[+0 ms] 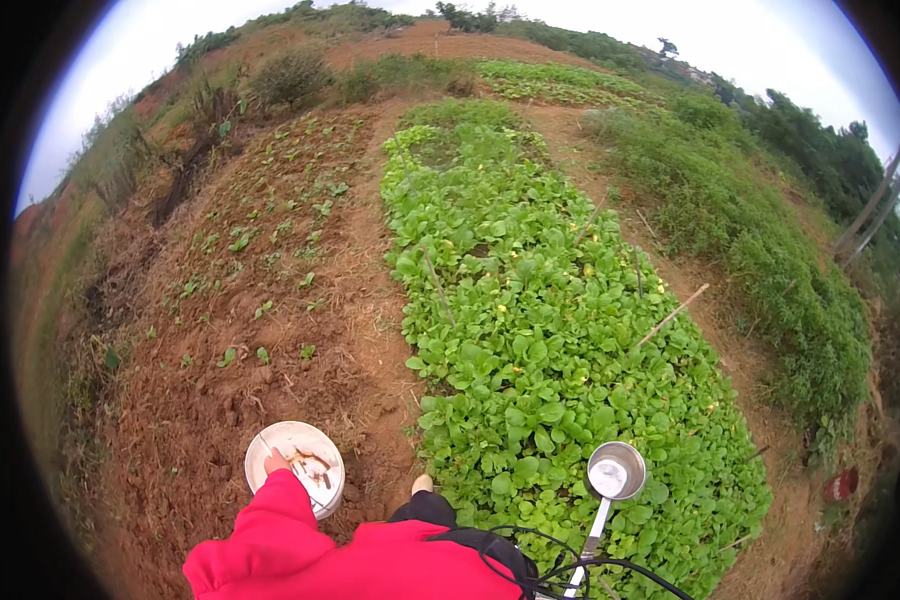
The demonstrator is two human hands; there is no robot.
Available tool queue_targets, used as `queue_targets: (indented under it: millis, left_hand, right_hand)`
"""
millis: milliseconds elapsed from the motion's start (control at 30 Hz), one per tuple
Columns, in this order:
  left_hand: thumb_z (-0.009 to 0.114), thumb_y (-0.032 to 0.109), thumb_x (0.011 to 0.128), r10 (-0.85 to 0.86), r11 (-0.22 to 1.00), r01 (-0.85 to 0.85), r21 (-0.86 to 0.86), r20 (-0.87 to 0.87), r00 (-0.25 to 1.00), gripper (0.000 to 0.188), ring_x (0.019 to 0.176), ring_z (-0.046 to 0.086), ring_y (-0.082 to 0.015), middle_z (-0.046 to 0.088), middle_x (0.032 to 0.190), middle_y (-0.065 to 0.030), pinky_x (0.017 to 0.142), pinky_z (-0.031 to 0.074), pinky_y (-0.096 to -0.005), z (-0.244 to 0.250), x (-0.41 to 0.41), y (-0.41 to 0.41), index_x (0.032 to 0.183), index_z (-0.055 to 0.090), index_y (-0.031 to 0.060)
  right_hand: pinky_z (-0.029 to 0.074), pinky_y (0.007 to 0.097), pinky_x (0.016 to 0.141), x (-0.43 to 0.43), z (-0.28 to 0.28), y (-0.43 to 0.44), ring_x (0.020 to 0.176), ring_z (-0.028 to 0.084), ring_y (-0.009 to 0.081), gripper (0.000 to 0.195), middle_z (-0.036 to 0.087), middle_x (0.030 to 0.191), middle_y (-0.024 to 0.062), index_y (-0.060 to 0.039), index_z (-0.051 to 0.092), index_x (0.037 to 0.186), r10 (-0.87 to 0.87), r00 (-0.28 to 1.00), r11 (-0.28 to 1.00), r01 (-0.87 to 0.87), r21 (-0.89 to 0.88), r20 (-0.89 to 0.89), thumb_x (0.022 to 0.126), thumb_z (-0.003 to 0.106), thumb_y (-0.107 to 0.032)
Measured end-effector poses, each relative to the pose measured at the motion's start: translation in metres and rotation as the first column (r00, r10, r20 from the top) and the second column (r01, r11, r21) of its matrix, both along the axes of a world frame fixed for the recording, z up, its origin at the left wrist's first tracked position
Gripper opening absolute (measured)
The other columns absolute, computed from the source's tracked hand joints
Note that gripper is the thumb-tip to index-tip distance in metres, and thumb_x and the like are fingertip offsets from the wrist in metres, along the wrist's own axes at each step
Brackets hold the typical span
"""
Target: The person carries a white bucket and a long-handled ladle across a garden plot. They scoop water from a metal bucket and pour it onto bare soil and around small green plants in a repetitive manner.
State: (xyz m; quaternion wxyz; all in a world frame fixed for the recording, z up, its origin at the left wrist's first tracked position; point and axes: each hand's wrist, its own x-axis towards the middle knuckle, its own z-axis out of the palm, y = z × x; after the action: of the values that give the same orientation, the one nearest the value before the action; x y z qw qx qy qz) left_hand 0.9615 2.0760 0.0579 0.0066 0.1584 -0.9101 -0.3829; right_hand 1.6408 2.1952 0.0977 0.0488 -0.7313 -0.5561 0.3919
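Observation:
My left hand [276, 460], at the end of a red sleeve, grips the thin wire handle of a white plastic bucket [332, 452]. Brown residue marks the inside of the bucket, which is over reddish soil. To the right, a metal dipper [635, 472] with a long pale handle [598, 523] is above a bed of leafy green vegetables [540, 375]. Some whitish stuff or glare shows in the dipper's bowl; I cannot tell which. The handle runs down to the lower edge of the picture. My right hand is out of view.
Thin sticks [673, 315] stand up among the greens. A dirt path [379, 300] separates them from a plot of small seedlings [262, 309]. Black cables [630, 564] loop near my waist. A red container [841, 485] lies at right, below dense shrubs [780, 277].

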Motion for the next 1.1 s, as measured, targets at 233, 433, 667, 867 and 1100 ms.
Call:
queue_targets:
  millis: [233,433,667,867,1100]
  left_hand:
    - [0.037,0.042,0.08,0.234,0.963,-0.211,-0.168,0.133,0.963,0.057,0.093,0.048,-0.0431,0.053,0.091,-0.0311,0.081,0.036,-0.0441,0.01,-0.029,-0.055,0.09,0.054,-0.0121]
    - [0.041,0.043,0.079,0.494,0.864,-0.441,-0.241,0.246,0.834,0.056,0.084,0.054,-0.0352,0.057,0.087,-0.0246,0.074,0.04,-0.0407,-0.052,-0.049,-0.141,0.091,0.055,-0.01]
    - [0.045,0.037,0.08,0.622,0.678,-0.686,0.263,0.292,0.727,0.034,0.033,0.034,-0.0181,0.033,0.044,-0.003,0.032,0.027,-0.0328,-0.074,-0.04,-0.145,0.065,0.043,0.0064]
    - [0.045,0.039,0.081,0.687,0.33,-0.798,0.504,0.451,0.57,0.031,0.03,0.027,-0.0155,0.028,0.045,-0.0005,0.03,0.023,-0.0293,-0.019,-0.015,-0.105,0.069,0.039,0.0109]
    - [0.046,0.037,0.081,0.759,0.111,-0.798,0.592,0.467,0.453,0.029,0.032,0.025,-0.012,0.028,0.046,0.001,0.031,0.022,-0.0264,0.008,-0.002,-0.065,0.072,0.04,0.0108]
  right_hand:
    - [0.037,0.0254,0.044,-0.122,0.066,0.099,0.048,0.046,0.0101,0.012,0.051,0.058,0.0021,-0.0018,0.05,0.074,-0.145,0.843,0.983,0.062,-0.175,-0.518,0.07,0.058,-0.01]
    - [0.033,0.0229,0.04,-0.239,0.112,0.165,0.043,0.043,0.0083,0.011,0.048,0.051,0.0011,-0.0033,0.048,0.063,0.024,0.904,0.965,-0.133,-0.226,-0.428,0.07,0.056,-0.007]
    - [0.031,0.0227,0.035,-0.353,0.13,0.236,0.036,0.041,0.0108,0.019,0.048,0.05,0.0055,0.0002,0.048,0.062,0.185,0.85,0.895,-0.353,-0.273,-0.493,0.076,0.055,-0.011]
    - [0.031,0.0236,0.031,-0.43,0.125,0.303,0.034,0.039,0.0114,0.012,0.045,0.051,0.0046,-0.0018,0.045,0.07,0.345,0.803,0.8,-0.522,-0.295,-0.485,0.075,0.053,-0.008]
    - [0.032,0.0241,0.03,-0.527,0.108,0.375,0.033,0.038,0.0115,0.008,0.042,0.05,0.0037,-0.0022,0.044,0.073,0.369,0.738,0.693,-0.624,-0.361,-0.565,0.075,0.051,-0.006]
